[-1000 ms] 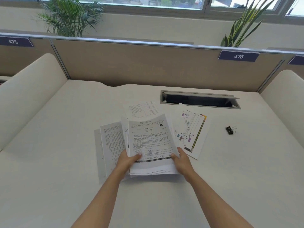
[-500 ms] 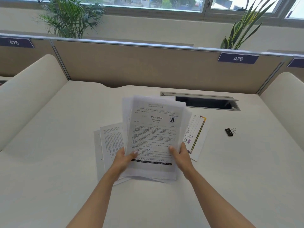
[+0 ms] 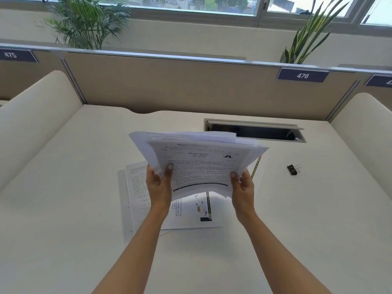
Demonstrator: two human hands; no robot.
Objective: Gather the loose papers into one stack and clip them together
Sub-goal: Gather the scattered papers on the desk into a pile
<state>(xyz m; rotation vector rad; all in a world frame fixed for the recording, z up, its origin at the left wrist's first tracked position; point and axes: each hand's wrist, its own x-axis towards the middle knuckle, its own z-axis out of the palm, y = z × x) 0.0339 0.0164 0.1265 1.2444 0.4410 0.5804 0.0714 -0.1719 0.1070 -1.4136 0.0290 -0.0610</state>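
A bundle of printed papers (image 3: 199,164) is held up above the desk, its top sheet marked with a boxed "A". My left hand (image 3: 159,183) grips its left edge and my right hand (image 3: 242,187) grips its right edge. Under it, more sheets stay flat on the desk: a text page (image 3: 136,189) at the left and a colour-printed page (image 3: 201,211) below the bundle. A yellow-edged sheet (image 3: 255,168) peeks out at the right, mostly hidden. A black binder clip (image 3: 292,169) lies on the desk to the right, apart from both hands.
A recessed cable slot (image 3: 254,131) with an open lid is set into the white desk (image 3: 63,219) behind the papers. Beige dividers enclose the back and curved white side panels flank the desk. Plants stand beyond the divider.
Both hands have lifted the bundle off the desk and raised it toward me, uncovering the colour-printed page beneath. The binder clip has not moved.
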